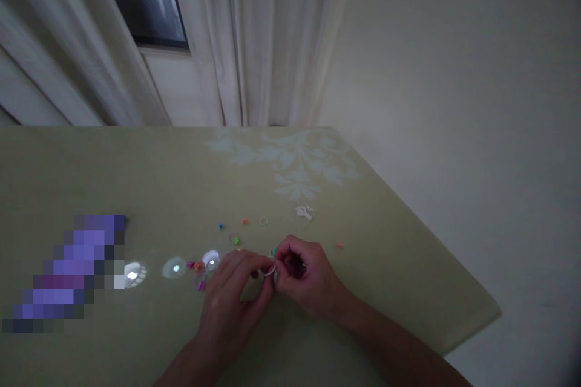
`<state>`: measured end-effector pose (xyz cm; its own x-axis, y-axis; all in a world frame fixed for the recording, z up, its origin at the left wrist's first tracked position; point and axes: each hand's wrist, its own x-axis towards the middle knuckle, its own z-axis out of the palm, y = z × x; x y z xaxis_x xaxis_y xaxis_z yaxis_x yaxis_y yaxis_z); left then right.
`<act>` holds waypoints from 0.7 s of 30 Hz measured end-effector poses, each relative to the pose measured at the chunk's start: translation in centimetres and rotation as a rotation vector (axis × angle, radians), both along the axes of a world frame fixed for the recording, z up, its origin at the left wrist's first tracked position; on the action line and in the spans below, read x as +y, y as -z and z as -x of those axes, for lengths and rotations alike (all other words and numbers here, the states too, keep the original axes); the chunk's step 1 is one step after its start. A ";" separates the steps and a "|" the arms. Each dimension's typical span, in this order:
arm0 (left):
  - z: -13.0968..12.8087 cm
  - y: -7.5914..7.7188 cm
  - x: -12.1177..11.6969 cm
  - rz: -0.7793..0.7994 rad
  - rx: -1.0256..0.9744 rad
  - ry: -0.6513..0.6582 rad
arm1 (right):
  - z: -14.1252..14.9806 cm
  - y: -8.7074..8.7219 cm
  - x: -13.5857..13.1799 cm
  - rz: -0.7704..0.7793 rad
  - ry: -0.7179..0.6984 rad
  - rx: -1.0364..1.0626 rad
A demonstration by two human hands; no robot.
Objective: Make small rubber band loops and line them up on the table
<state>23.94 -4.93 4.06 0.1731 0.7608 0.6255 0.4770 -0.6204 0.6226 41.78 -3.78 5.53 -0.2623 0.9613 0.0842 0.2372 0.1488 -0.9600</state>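
Note:
My left hand (233,299) and my right hand (311,278) meet low over the table. Between their fingertips is a small pale ring (270,271), pinched from both sides. Just behind the fingers lies a tiny teal piece (273,251), partly covered. To the left of my left hand are a magenta piece (190,265), an orange piece (198,266) and a purple piece (201,285). Beyond the hands lie a green star-shaped piece (236,240), an orange piece (244,221), a blue piece (220,226) and another pale ring (264,221).
White bits (304,213) lie behind my right hand, and a pinkish star-like piece (339,246) to its right. Clear round shapes (175,268) sit to the left. A blurred-out purple object (68,272) is farther left. The table (408,266) ends at the right, beside a wall.

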 end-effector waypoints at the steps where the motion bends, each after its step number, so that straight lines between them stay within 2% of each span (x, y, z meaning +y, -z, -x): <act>1: 0.0 0.0 0.0 0.022 -0.012 0.005 | 0.0 0.1 0.0 -0.010 0.001 -0.007; 3: -0.1 -0.2 -0.1 0.092 -0.055 0.024 | -0.1 0.2 0.0 -0.029 0.008 -0.007; 6: 0.0 -0.5 0.1 0.288 -0.146 0.072 | -0.3 0.4 0.1 -0.033 0.004 0.037; 10: 0.0 -0.7 0.4 0.628 -0.423 0.228 | -0.7 -0.1 0.4 -0.018 -0.004 0.093; 12: -0.1 -0.7 0.6 0.730 -0.562 0.285 | -1.0 -0.5 0.4 -0.061 0.025 0.110; 16: -0.2 -1.1 0.7 0.773 -0.665 0.306 | -1.4 -1.1 0.5 -0.175 -0.012 0.135; 18: -0.2 -1.5 0.7 0.785 -0.690 0.291 | -1.6 -1.1 0.7 -0.223 -0.072 0.113; 21: -0.2 -2.0 0.8 0.820 -0.730 0.274 | -1.7 -0.7 1.1 -0.286 -0.086 0.113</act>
